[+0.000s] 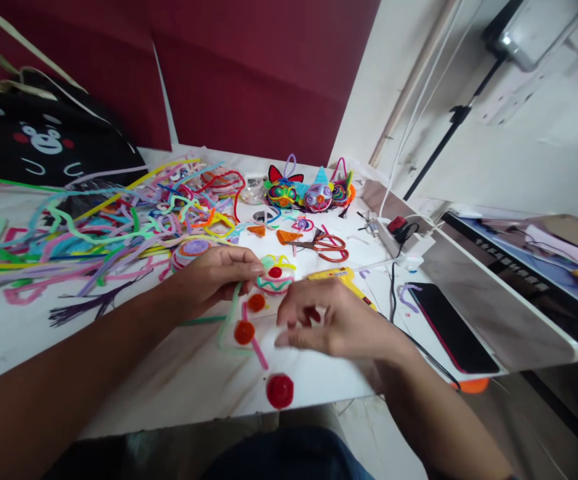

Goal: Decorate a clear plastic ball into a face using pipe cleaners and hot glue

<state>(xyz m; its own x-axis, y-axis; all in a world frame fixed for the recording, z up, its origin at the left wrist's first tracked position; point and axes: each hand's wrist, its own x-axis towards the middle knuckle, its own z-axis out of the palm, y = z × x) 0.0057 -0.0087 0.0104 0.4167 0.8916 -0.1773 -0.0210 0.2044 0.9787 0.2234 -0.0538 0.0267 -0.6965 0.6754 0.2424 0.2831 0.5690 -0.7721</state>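
Colourful ball [275, 279] in the left hand [221, 273]; right hand [333, 320] just beside it; scissors [333, 248] beyond

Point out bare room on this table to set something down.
Near edge of the table: between the left forearm and large red coil, and between that coil and the right forearm. Crowded: the pipe-cleaner pile at left, and around the scissors and glue gun.

Going by the scissors [326, 247] on the table [169, 390]: glue gun [343, 275] is just in front of them, phone [453, 327] further front-right, plug block [415, 251] off right. Pipe cleaner pile [129, 230] is all left, bag [43, 150] way back left, three balls [319, 198] behind. Nearest ball [275, 283] sits front-left, loose coils [244, 332] further forward.
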